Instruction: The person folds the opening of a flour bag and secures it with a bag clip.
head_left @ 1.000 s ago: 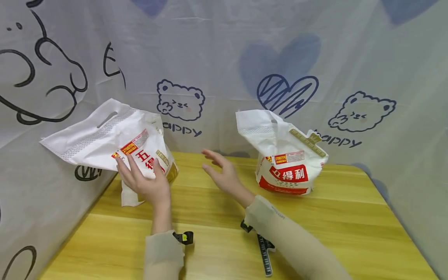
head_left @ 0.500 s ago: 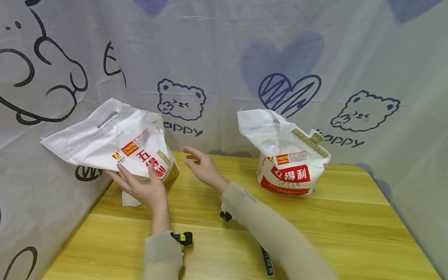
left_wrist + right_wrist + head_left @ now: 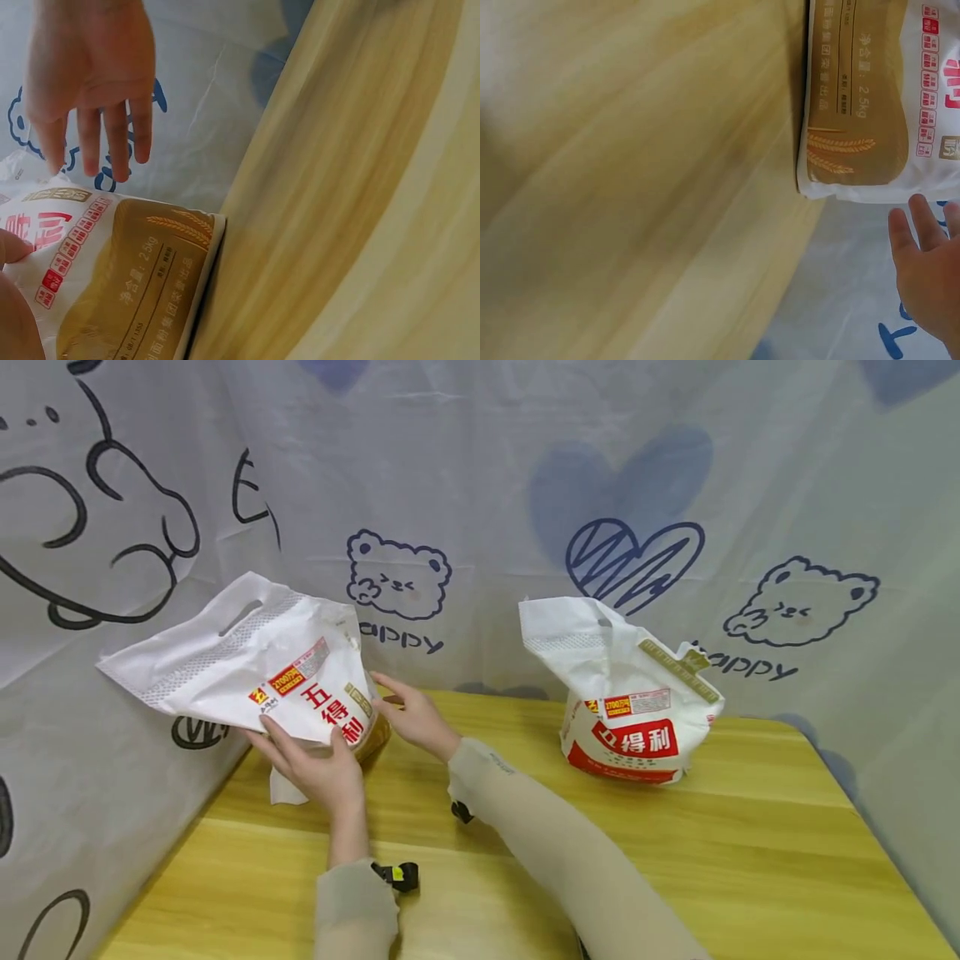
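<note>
We observe the left hand (image 3: 318, 772) touching the left flour bag (image 3: 281, 660), the right hand (image 3: 418, 720) at its right edge, both with fingers extended.

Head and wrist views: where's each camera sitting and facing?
Head: head-worn, looking forward and down at left bag, right bag; left hand, right hand, sleeves show.
Left wrist: worn there, facing left bag's brown panel; both hands show.
Right wrist: worn there, facing table, brown panel; right hand shows.
Shared: both wrist views show the brown panel and right hand.

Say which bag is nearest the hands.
The left bag: the left hand touches it, the right hand is beside it; the right bag stands apart from both.
</note>
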The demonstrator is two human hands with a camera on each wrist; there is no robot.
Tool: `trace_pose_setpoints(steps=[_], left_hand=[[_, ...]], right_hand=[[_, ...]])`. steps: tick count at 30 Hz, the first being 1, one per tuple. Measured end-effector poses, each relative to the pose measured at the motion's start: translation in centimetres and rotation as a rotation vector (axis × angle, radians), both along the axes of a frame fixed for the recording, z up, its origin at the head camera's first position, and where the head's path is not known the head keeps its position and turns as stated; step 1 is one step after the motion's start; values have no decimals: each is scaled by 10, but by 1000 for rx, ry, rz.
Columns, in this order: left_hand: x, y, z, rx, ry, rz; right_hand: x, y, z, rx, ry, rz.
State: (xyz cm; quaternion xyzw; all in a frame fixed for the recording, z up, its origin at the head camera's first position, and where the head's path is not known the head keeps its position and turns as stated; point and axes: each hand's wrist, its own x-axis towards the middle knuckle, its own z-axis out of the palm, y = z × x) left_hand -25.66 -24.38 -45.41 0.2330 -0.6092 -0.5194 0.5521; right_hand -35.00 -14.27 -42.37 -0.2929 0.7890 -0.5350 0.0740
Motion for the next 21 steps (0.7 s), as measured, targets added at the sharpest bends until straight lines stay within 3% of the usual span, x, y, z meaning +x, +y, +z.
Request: trace_pose_setpoints(steps=[9, 21], left_hand=[[3, 3, 1, 106, -131, -32], [5, 1, 4, 64, -236, -69]], right_hand=[[-4, -16, 3, 96, 57, 24], [-2, -14, 0, 159, 62, 4]])
